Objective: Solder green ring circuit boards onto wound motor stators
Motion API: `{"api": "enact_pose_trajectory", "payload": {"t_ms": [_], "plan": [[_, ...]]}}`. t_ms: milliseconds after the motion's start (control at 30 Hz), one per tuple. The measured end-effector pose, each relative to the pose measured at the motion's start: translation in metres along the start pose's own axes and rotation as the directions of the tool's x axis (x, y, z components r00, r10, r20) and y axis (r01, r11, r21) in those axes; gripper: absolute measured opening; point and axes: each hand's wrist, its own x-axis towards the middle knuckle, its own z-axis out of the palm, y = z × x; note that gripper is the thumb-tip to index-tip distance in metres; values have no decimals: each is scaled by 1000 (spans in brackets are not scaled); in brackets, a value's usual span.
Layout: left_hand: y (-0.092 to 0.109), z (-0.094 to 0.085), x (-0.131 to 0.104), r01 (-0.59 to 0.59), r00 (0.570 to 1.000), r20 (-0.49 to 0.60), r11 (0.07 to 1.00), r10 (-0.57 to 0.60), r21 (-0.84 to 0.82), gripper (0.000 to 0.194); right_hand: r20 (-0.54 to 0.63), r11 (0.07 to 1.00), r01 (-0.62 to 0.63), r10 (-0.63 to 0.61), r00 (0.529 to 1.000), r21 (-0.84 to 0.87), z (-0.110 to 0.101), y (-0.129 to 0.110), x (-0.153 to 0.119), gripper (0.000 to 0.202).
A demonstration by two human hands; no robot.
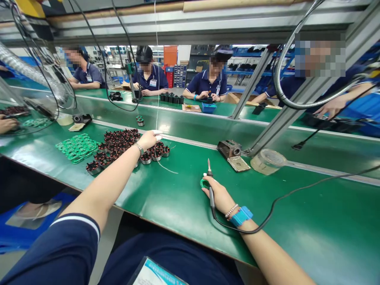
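While the right hand (pixel 218 194) works at five o'clock from the middle of the view, its fingers are closed around a soldering iron (pixel 211 197), tip pointing away toward twelve, and they also pinch a small green ring board (pixel 204 183) just beside the handle. The left hand (pixel 147 140) reaches out at nine o'clock, above the edge of a crowd of copper-wound coils (pixel 118 146). Its fingertips are close together at a thin pale strand (pixel 169 170), which hangs from above and curves on over the green table (pixel 178 209); whether they grip it, I cannot tell. Farther out at nine o'clock lies a flat group of green boards (pixel 77 147).

Toward three o'clock sits a metal iron stand (pixel 229 149), with a worn pad (pixel 238 163) in the shallow tray before it. Just beyond, also near three, stands a round translucent tub (pixel 268 161) (cloudy walls, so its contents are unclear). At one o'clock, across the divider, a small blue tray (pixel 208 107) stands before a co-worker (pixel 208 82), whose hands hold a dark part above it.
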Motion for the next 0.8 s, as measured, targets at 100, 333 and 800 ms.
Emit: {"api": "enact_pose_trajectory", "payload": {"t_ms": [100, 333, 800], "plan": [[18, 2, 4, -47, 999, -4, 999, 47, -3, 48, -36, 1000, 27, -27, 999, -8, 4, 3, -1, 29], [23, 6, -25, -49, 993, -95, 976, 71, 212, 43, -145, 996, 90, -93, 985, -28, 10, 10, -3, 29], [8, 49, -105, -289, 957, 81, 897, 278, 335, 19, -92, 983, 182, -181, 979, 6, -2, -44, -39, 29]]}}
